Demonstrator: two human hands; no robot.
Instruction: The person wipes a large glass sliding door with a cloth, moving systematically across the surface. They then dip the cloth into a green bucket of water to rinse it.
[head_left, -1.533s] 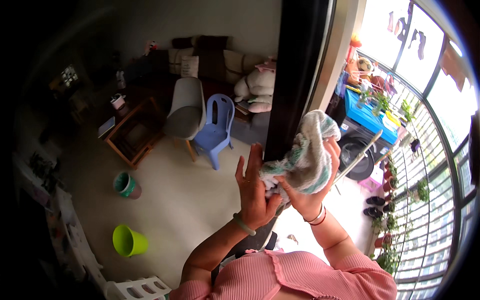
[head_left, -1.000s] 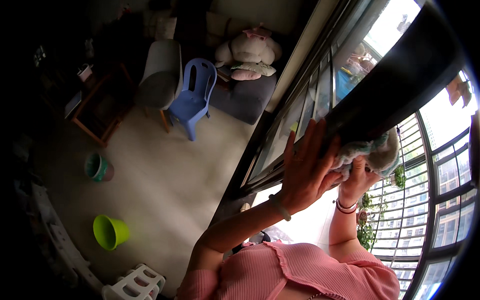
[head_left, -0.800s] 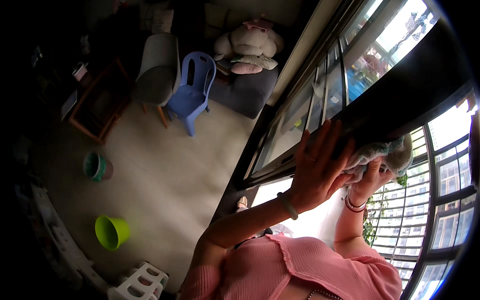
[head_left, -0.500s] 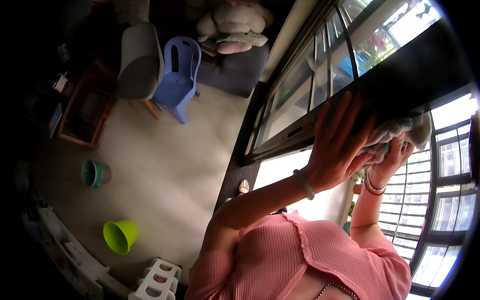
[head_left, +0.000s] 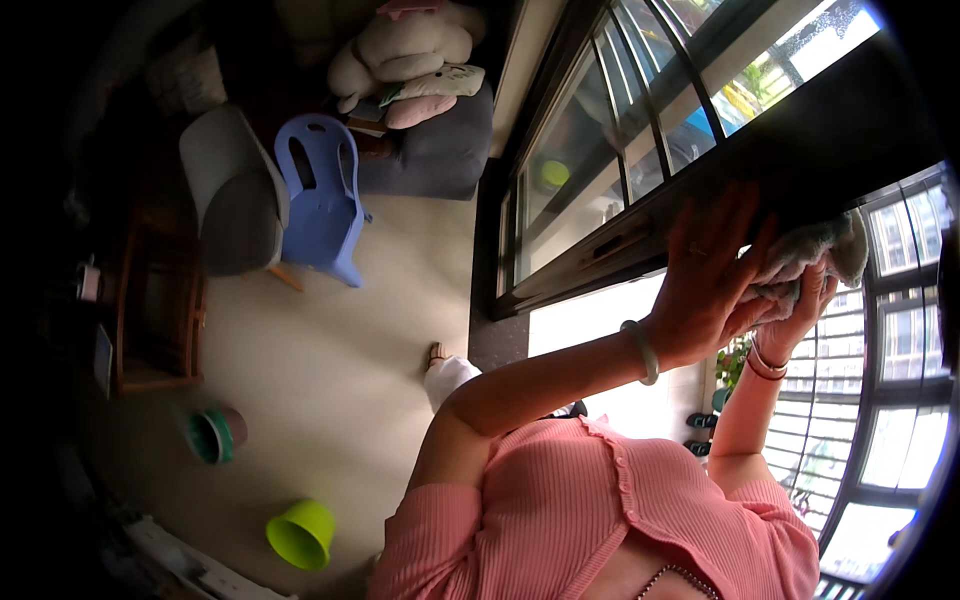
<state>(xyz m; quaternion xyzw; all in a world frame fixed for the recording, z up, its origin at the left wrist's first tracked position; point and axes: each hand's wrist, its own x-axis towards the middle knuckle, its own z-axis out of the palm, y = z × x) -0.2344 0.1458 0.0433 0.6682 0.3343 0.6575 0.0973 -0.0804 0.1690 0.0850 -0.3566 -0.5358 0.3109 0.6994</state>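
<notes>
A grey-white cloth (head_left: 805, 250) is bunched up in my right hand (head_left: 800, 318), whose fingers are closed around it. The cloth lies against the lower edge of a wide dark panel (head_left: 810, 140) of the glazed door. Just left of it, my left hand (head_left: 700, 290) rests on the dark door frame (head_left: 590, 255) with its fingers stretched out and apart. Nothing shows in that hand. The surface under the cloth is hidden and very dark.
Barred windows (head_left: 900, 300) stand at the right. On the left are a blue plastic chair (head_left: 325, 215), a grey chair (head_left: 240, 220), a wooden cabinet (head_left: 160, 320) and a grey sofa (head_left: 440, 150) with plush toys. A green bucket (head_left: 300, 535) and a bin (head_left: 215, 435) stand on the floor.
The view has turned, so furniture and buckets sit elsewhere in the picture. Both hands remain at the door, the cloth still in my right hand. A foot and white trouser leg now show more.
</notes>
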